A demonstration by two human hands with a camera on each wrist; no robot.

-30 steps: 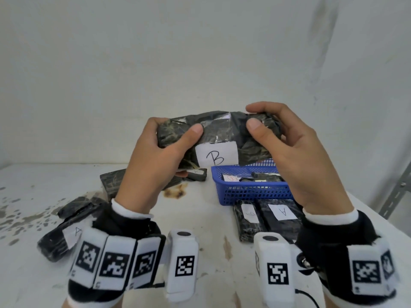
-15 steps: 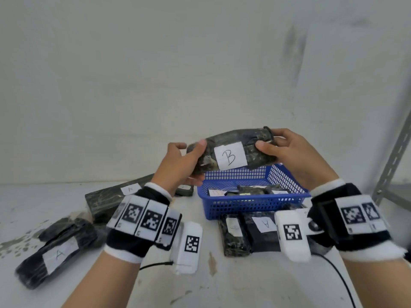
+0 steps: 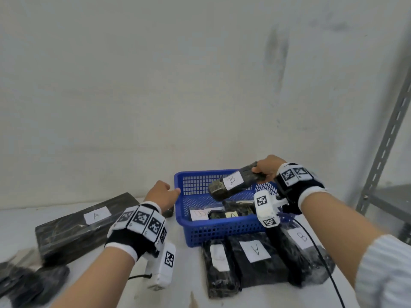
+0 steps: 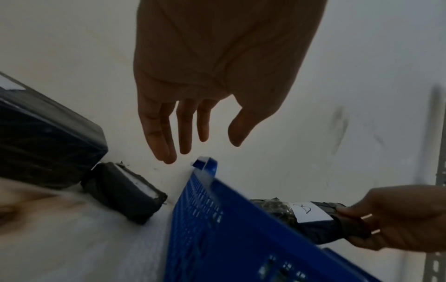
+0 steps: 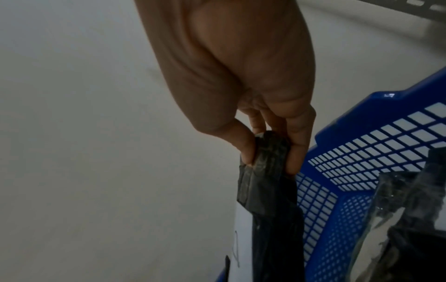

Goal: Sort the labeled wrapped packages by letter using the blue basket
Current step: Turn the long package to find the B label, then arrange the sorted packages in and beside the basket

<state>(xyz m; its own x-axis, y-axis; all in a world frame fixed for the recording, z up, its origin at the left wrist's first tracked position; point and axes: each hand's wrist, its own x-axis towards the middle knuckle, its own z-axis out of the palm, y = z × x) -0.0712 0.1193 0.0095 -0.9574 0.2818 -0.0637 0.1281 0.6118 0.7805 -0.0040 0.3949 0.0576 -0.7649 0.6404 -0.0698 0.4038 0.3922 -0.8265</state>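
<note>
My right hand (image 3: 263, 168) grips one end of a dark wrapped package labelled B (image 3: 231, 183), holding it tilted over the blue basket (image 3: 195, 232). The right wrist view shows my thumb and fingers (image 5: 295, 152) pinching the package's end (image 5: 267, 152) beside the basket wall (image 5: 350, 171). My left hand (image 3: 164, 194) hangs empty with straight fingers (image 4: 164, 137) just left of the basket's rim (image 4: 205, 164). Inside the basket lie a few wrapped packages, one with a B label (image 3: 199, 214).
A long package labelled A (image 3: 84, 225) lies left of the basket, with a small dark package (image 4: 125, 190) by its end. In front of the basket lie three packages: one labelled A (image 3: 255, 252), one B (image 3: 304, 245). A grey metal rack (image 3: 387, 138) stands right.
My left hand has let go of the B package and dropped beside the basket's left rim. My right hand alone has carried the package down and over the basket.
</note>
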